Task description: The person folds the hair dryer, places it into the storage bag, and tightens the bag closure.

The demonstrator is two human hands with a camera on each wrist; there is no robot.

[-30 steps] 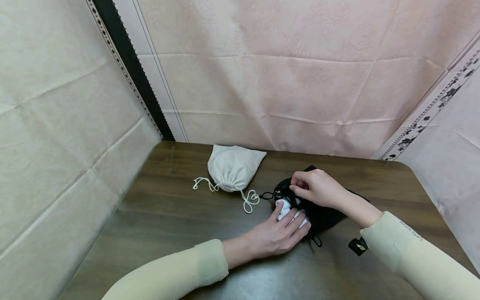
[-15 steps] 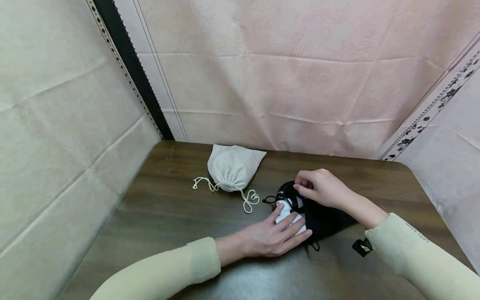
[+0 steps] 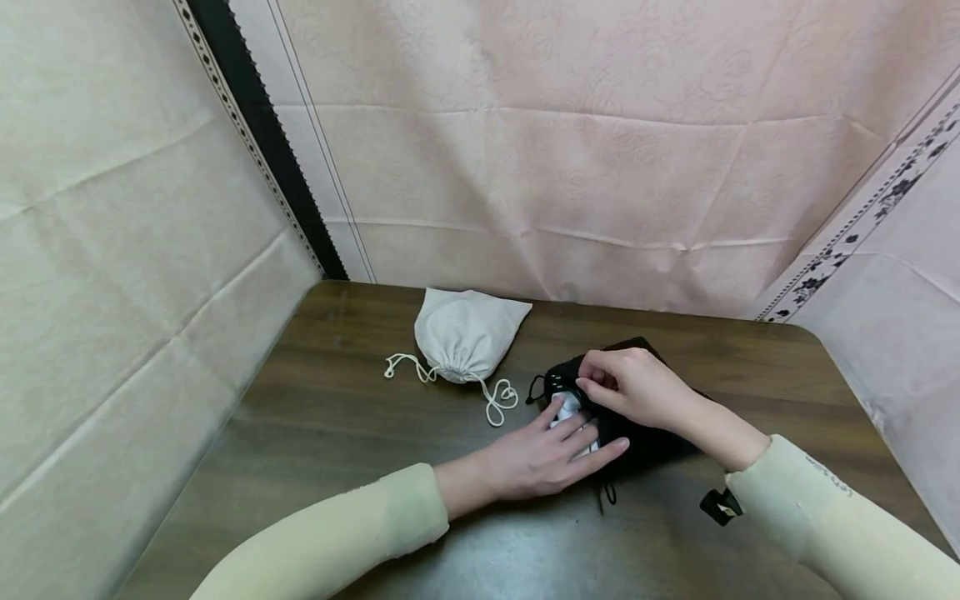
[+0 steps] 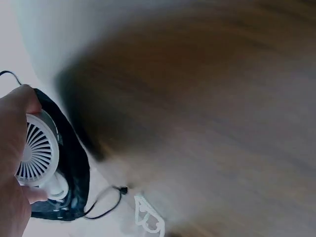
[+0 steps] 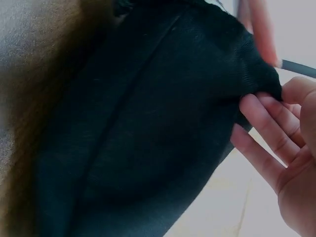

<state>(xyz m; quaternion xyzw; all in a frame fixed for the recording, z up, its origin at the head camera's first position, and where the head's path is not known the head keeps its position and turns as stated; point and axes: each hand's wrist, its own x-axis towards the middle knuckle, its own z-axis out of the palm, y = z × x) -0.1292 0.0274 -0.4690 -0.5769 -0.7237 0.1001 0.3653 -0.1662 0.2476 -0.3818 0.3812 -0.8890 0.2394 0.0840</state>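
A small white handheld fan (image 4: 40, 153) with a round slatted grille lies at the mouth of a black drawstring pouch (image 3: 647, 446). My left hand (image 3: 536, 460) holds the fan, thumb and a finger at either side of its head in the left wrist view; part of the fan is hidden by the fingers and the pouch. At the pouch's mouth, my right hand (image 3: 633, 385) pinches the edge of the black cloth between thumb and fingers, as the right wrist view shows. Black cord loops (image 3: 535, 390) stick out from the pouch's mouth.
A cream drawstring pouch (image 3: 468, 335), gathered at its neck, lies farther back to the left. Its pale cord (image 3: 497, 402) trails toward the black pouch. The brown wooden table (image 3: 330, 417) meets hanging cloth at the back and sides.
The black pouch's mouth has shifted over more of the fan. My right hand went slightly right, then came back left and down with the cloth edge; the left hand stays on the fan.
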